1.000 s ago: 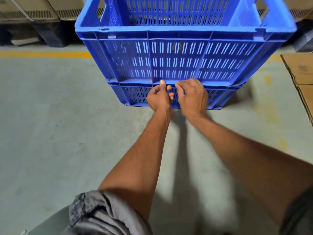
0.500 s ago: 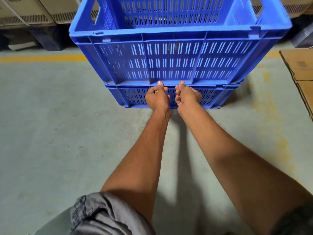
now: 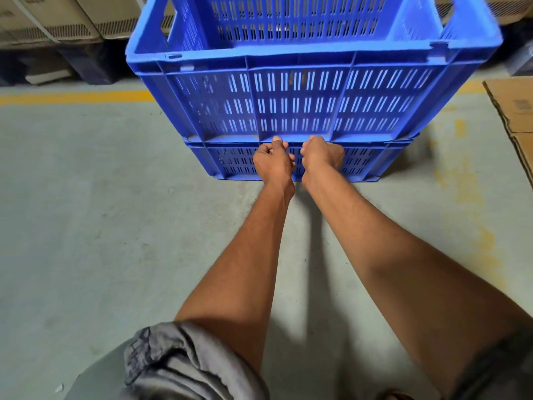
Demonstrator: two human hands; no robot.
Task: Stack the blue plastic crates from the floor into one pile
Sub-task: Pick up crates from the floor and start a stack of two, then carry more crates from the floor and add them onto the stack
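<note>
Two blue slotted plastic crates stand nested on a grey-green concrete floor [image 3: 86, 226]: the upper crate [image 3: 300, 90] sits inside the lower crate [image 3: 360, 164], whose rim and a band of its near wall show beneath it. Both arms reach forward from the near edge to the middle of the pile's near side. The left hand [image 3: 274, 163] is curled into a loose fist, fingers pressed together, its thumb tip touching the seam where the upper crate meets the lower rim. The right hand [image 3: 321, 157], just beside it, is likewise curled, knuckles against the same rim; whether either hand actually pinches the rim cannot be told. A yellow floor line [image 3: 75, 97] runs on the far left, a flattened cardboard sheet [image 3: 516, 111] lies at right, and cardboard boxes [image 3: 57, 18] stand along the far edge.
</note>
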